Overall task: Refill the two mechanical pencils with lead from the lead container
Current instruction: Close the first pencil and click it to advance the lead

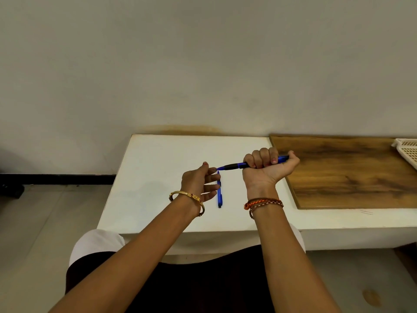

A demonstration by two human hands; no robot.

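Note:
My right hand grips a blue mechanical pencil with a black grip, held level above the white table, its tip pointing left and my thumb at its rear end. My left hand is at the tip, thumb and forefinger close together there; whether they pinch a lead is too small to tell. A second blue mechanical pencil lies on the table just right of my left hand, tip pointing away from me. No lead container shows.
A wooden board lies on the table at the right. A white slotted basket sits at the far right edge. The wall runs close behind the table; bare floor is at the left.

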